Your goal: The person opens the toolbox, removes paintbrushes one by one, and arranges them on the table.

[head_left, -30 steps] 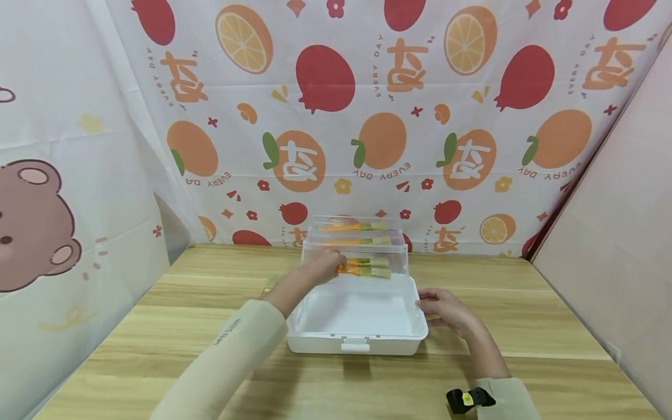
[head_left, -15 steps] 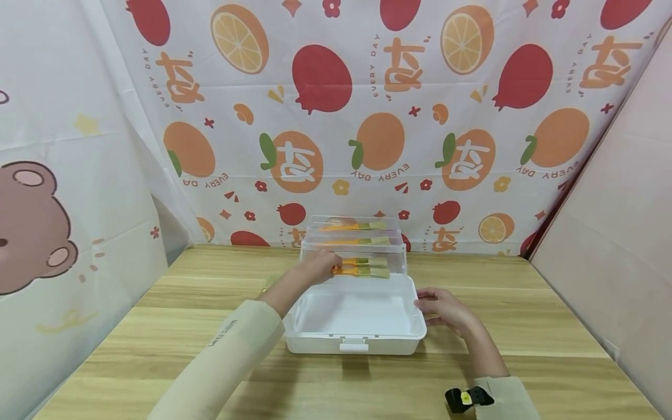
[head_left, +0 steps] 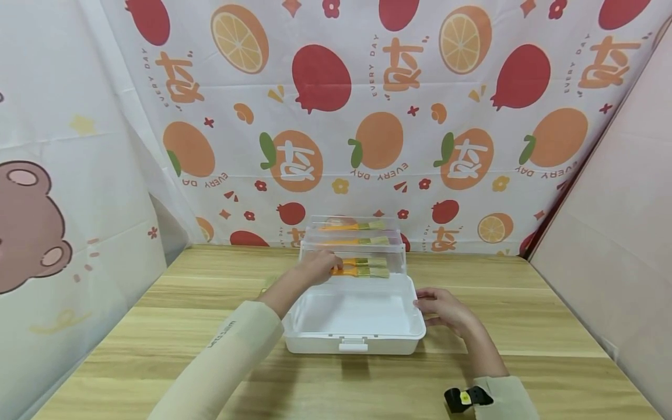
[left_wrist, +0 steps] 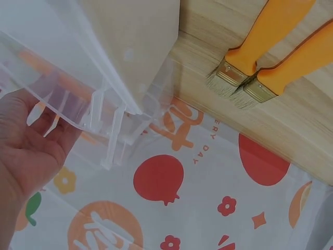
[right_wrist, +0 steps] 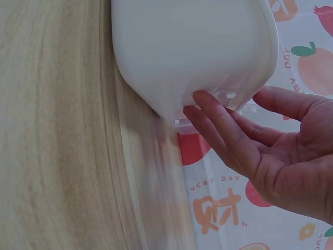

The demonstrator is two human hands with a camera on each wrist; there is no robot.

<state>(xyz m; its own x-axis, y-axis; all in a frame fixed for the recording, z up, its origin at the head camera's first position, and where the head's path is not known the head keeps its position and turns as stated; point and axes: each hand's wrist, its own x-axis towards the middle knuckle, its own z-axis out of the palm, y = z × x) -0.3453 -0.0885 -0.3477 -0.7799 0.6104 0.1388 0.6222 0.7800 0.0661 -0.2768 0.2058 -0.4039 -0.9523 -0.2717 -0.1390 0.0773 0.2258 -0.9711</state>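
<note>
Left hand (head_left: 319, 265): fingers are curled, next to no gap; the handle end of the front brush (head_left: 362, 272) looks pinched between thumb and fingers. How tight can't be told; in the left wrist view the fingertips are partly covered by clear plastic. The brush is set in the lower clear tier (head_left: 397, 265), bristles to the right, with the rear brush (head_left: 370, 262) laid just behind it, roughly parallel.

Right hand (head_left: 443, 307): fingers are loosely extended, nothing wrapped; fingertips are rested against the outside of the right wall of the white box (head_left: 320, 345). Box judged to be steadied, not lifted.

Change over the last second: almost none. Hands, brush and box are kept in place; only slight drift of the head view is noted. Read as a settling phase: brush is judged in position, release not yet made.

Further out: an upper brush (head_left: 361, 226) and a middle brush (head_left: 362, 241) are seen in the clear tiers above. A loose brush (left_wrist: 260, 41) and a second loose brush (left_wrist: 299, 62) are seen on the wood table (head_left: 157, 332), left of the box, so handling isn't judged finished.
</note>
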